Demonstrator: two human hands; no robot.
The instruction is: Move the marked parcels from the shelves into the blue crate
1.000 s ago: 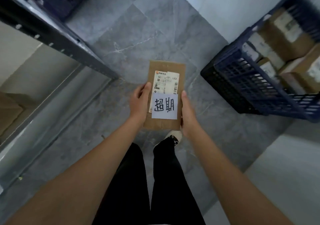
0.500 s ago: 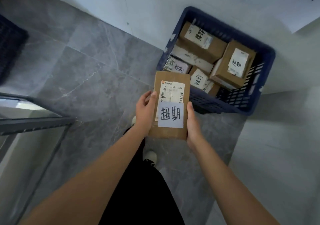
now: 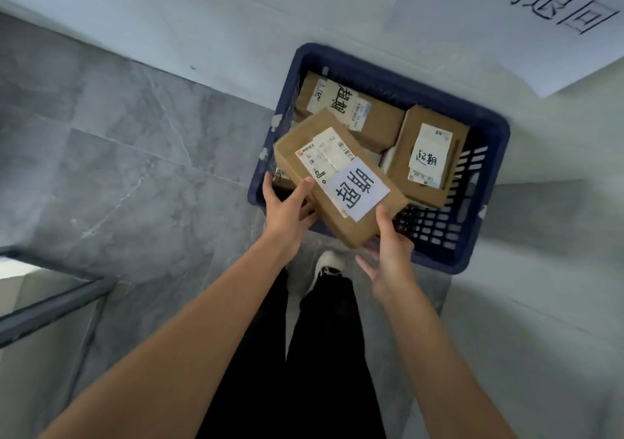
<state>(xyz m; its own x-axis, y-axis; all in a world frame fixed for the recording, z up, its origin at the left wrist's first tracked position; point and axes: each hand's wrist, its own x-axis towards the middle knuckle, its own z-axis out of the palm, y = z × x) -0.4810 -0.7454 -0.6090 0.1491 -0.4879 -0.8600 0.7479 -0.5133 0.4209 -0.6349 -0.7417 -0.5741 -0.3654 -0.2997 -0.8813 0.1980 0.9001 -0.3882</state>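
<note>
My black trousers (image 3: 320,354) and one white shoe (image 3: 329,263) are right below me on the grey tiled floor (image 3: 135,168), with the metal edge of a shelf (image 3: 50,303) off to my left. My left hand (image 3: 287,209) has the near left side of a brown parcel (image 3: 337,175): the thumb lies up along its top edge and the fingers are curled underneath. My right hand (image 3: 391,249) is at the parcel's near corner with the thumb against its side; the fingers are spread and fairly straight below it, and I cannot tell how firmly they carry it. The parcel is tilted and turned at an angle, held over the near left rim of the blue crate (image 3: 486,202), with a printed shipping label and a white note with handwritten characters facing up. Beyond it, inside the crate, lie more marked boxes: one at the back left (image 3: 351,107) and one on the right (image 3: 429,158). The crate stands against a pale wall (image 3: 236,16), where a white sheet with large handwritten characters (image 3: 540,16) hangs above.
</note>
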